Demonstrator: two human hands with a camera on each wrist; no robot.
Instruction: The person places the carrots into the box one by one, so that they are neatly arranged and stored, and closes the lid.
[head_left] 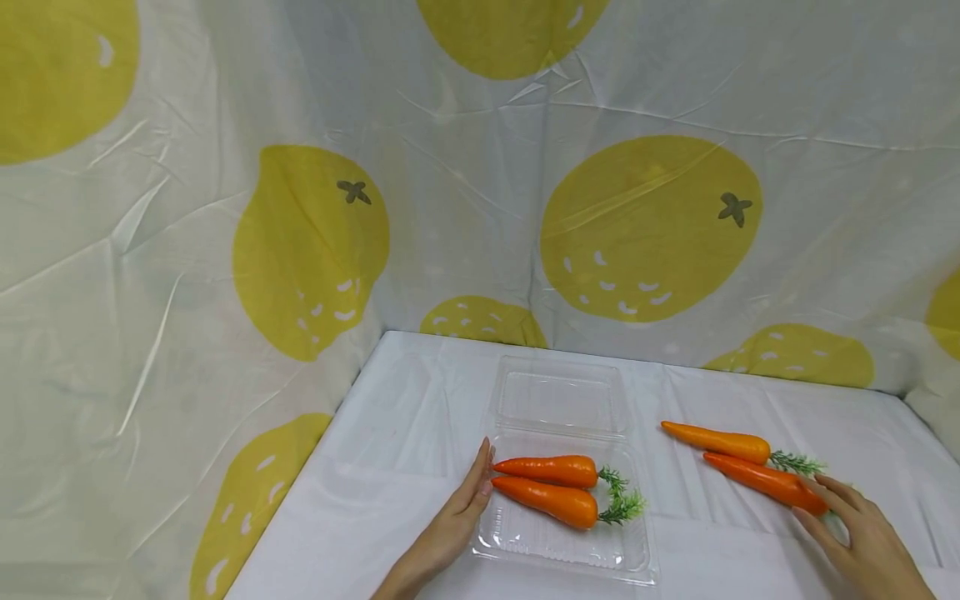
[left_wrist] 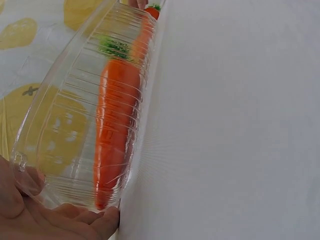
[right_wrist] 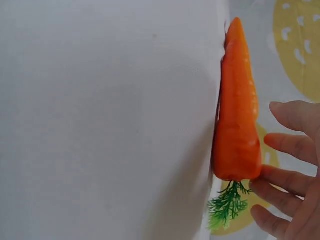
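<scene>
A clear plastic clamshell container [head_left: 562,546] lies unfolded on the white cloth, its lid [head_left: 558,398] laid back behind it. Two orange carrots, an upper one [head_left: 551,470] and a lower one [head_left: 551,500], lie side by side in its base, leafy tops to the right. My left hand [head_left: 453,517] rests along the base's left side, fingers extended against the plastic [left_wrist: 55,125]. To the right, two more carrots lie on the cloth, a lighter one [head_left: 720,440] behind a redder one [head_left: 765,482]. My right hand [head_left: 858,529] is spread at the redder carrot's thick end, fingertips right beside it [right_wrist: 237,125].
The white cloth [head_left: 390,467] covers the table, with wrinkles and folds. A curtain [head_left: 465,208] printed with large yellow lemons hangs behind the table and along its left side.
</scene>
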